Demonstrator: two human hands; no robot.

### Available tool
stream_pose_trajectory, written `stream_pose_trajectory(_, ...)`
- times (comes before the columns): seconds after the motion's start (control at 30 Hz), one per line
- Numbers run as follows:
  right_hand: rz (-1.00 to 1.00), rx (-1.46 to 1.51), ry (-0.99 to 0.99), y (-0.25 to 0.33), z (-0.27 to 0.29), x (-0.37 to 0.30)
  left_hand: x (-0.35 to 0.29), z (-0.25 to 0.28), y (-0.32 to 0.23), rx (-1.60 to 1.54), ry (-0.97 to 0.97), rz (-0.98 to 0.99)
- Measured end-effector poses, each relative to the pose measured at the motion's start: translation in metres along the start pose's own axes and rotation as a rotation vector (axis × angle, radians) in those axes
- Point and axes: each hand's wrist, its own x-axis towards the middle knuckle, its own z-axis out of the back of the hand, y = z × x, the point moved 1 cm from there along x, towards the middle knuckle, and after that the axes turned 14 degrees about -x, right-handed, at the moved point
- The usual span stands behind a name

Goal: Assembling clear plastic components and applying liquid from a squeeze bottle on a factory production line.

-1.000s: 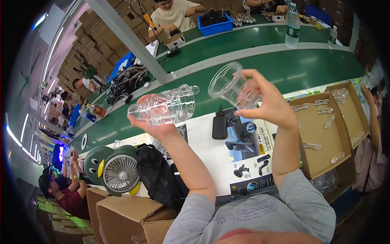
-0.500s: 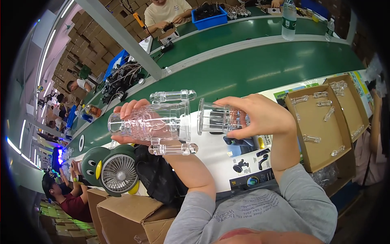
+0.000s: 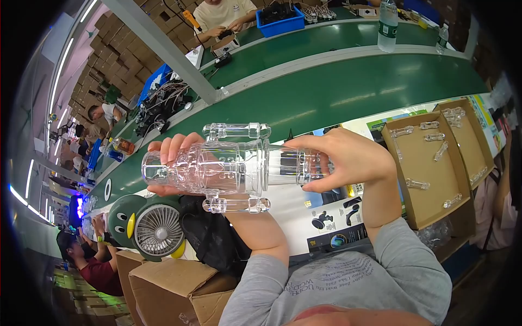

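My left hand (image 3: 178, 145) is wrapped round a clear plastic body (image 3: 231, 168), a long see-through shell lying sideways with a short tube along each side. From the right, my right hand (image 3: 356, 158) grips a smaller clear flared piece (image 3: 289, 166) between thumb and fingers. The wide rim of that piece touches the open right end of the body, and the two line up. Whether they are locked together I cannot tell. Both are held above the bench.
On the right are cardboard trays (image 3: 429, 204) with several small clear plastic parts. A green penguin-shaped fan (image 3: 159, 232), a black bag (image 3: 209, 233) and an open carton (image 3: 171, 282) stand at lower left. Beyond the green bench (image 3: 326, 81), a person (image 3: 224, 16) works beside a blue bin (image 3: 281, 24).
The gap between the two clear pieces has closed. The flared piece's rim now meets the end of the body, which has shifted slightly to the right.
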Motion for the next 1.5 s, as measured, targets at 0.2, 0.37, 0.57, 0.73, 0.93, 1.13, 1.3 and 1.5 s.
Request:
stream_pose_trajectory(0.2,0.02,-0.013,0.025,0.001,-0.001,0.002,0.0,0.0,0.0,-0.005,0.016,0.007)
stream_pose_trajectory(0.37,0.024,0.028,0.034,0.003,0.0,0.002,-0.001,0.001,-0.002,-0.037,0.042,0.001)
stream_pose_trajectory(0.57,0.039,0.051,0.037,0.004,-0.001,0.003,0.0,-0.003,-0.003,-0.046,0.08,0.019)
stream_pose_trajectory(0.73,0.049,0.084,0.023,0.002,-0.004,0.003,-0.002,-0.008,0.0,-0.066,0.021,-0.03)
stream_pose_trajectory(0.93,0.102,0.091,-0.006,-0.001,-0.004,0.006,-0.001,-0.014,0.001,-0.041,0.041,-0.03)
stream_pose_trajectory(1.13,0.034,-0.124,-0.04,0.006,-0.012,0.013,-0.002,-0.021,-0.009,0.141,0.119,0.075)
stream_pose_trajectory(1.3,-0.017,-0.128,-0.148,0.017,-0.015,0.014,-0.008,-0.035,0.002,0.34,0.121,-0.045)
stream_pose_trajectory(1.5,-0.03,-0.273,-0.372,0.017,-0.025,0.025,-0.02,-0.049,0.012,0.702,-0.003,-0.118)
